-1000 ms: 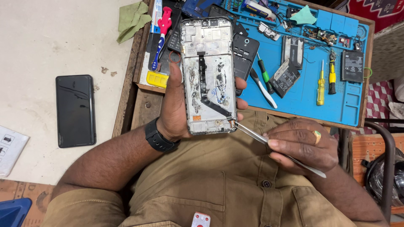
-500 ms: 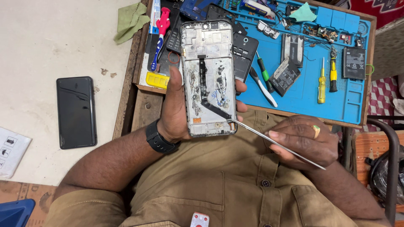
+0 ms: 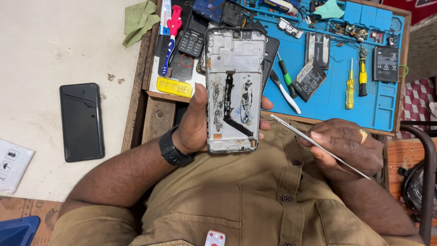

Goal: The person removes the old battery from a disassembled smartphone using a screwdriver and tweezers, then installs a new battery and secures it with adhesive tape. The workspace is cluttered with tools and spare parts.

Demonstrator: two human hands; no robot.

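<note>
Above the lap, in front of the bench edge, we held the opened phone frame upright in the left hand, thumb on its left rim and fingertips wrapped round the right rim, so the grip was closed firmly on the frame. The black flex strip ran down the mid of the frame w/ residue patches either side.

Change noted vs. the prev. views: the metal tweezers had sat w/ their tip at the frame's lower right corner; now the tip stood clear of the frame, off to its right, near but not touching. The right hand pinched the tweezers mid-shaft between thumb and fingers (whether the tips themselves were shut on anything we could not tell; nothing showed there). The frame had also risen slightly toward the mat.

Our reading: the prying or picking contact at that corner was broken off, so the work at that spot was paused or done, and the frame was presented for inspection.

Surroundings, for ref.:
- blue work mat behind the frame, carrying a yellow screwdriver, a green-handled driver and loose batteries.
- black phone lying flat on the pale tabletop, well apart to the left.
- keypad phone and a red-handled brush beyond the frame's upper left.
</note>
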